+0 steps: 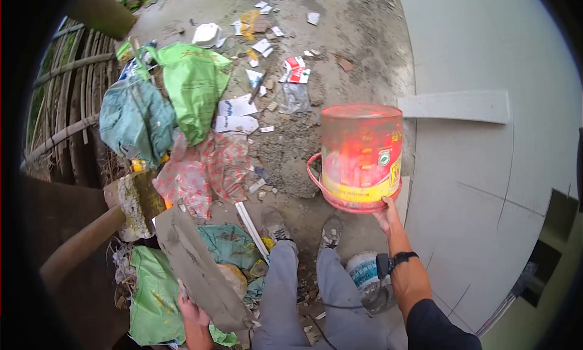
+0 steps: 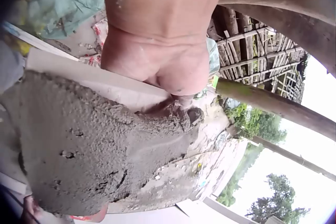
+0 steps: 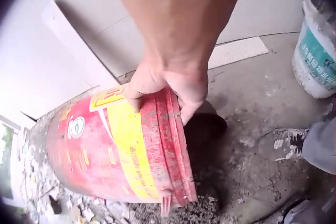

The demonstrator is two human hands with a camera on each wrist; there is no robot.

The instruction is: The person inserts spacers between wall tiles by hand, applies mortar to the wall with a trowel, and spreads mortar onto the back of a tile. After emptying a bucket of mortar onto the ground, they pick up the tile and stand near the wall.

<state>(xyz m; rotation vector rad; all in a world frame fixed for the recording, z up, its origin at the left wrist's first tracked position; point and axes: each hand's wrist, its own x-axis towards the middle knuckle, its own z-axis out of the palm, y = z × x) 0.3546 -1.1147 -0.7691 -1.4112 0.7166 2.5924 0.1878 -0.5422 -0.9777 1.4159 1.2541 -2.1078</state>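
My left hand (image 1: 193,307) holds a long narrow tile (image 1: 203,268) by its edge at the lower left of the head view. Thick wet grey mortar (image 2: 94,150) coats one face of it in the left wrist view, with the pale tile edge (image 2: 89,77) showing above. My right hand (image 1: 386,217) grips the rim of a red and yellow plastic bucket (image 1: 362,162), thumb on the outer wall and fingers hooked over the lip. This bucket is tipped, its base away from me and its mouth toward me. Its handle (image 1: 312,174) hangs at the left side.
A white bucket (image 1: 364,270) stands by my right leg. Along the right runs a grey tiled wall (image 1: 467,168), with a tile strip (image 1: 455,107) jutting from it. Green sacks (image 1: 193,83), a crumpled patterned sheet (image 1: 206,168) and broken tile pieces litter the ground. A wooden pole (image 1: 79,247) crosses the left.
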